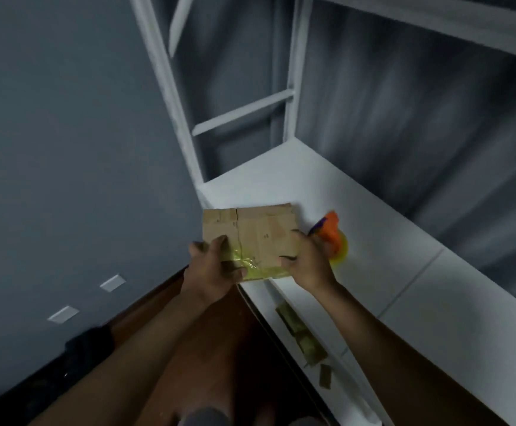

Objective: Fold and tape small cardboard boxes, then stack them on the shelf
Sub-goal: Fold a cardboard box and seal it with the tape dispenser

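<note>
Wall: a plain grey wall [66, 133] fills the left half of the frame; two small pale plates [113, 282] sit low on it at lower left, too blurred to identify.
Floor: a dark reddish-brown floor [238, 348] shows at bottom centre between the forearms; a dark shape at the lower left edge cannot be made out.
Left hand: the left hand [212, 267], at centre frame, grips the near left corner of the cardboard box, thumb on top over the tape, the other fingers hidden underneath.
Cardboard box: the cardboard box [256, 232] is held flat at centre frame, over the front left corner of the shelf board; whether it touches the board is unclear. A seam runs down its top face, and glossy yellowish tape [255, 269] covers the near edge.
Right hand: the right hand [309, 259] pinches the box's near right side, fingers curled on it; motion blur softens the fingertips.
Tape dispenser: an orange tape dispenser [332, 232] with a yellow roll lies on the board just right of the right hand, partly hidden behind it and smeared.
Shelf: a white shelf [389, 272] runs from centre to lower right, with white uprights above; its upper tier is cut off at the top right.
Cardboard scraps: brown cardboard scraps [303, 339] show below the board's front edge at lower centre-right, blurred.
Background: streaked grey behind the shelf at upper right, unreadable.
</note>
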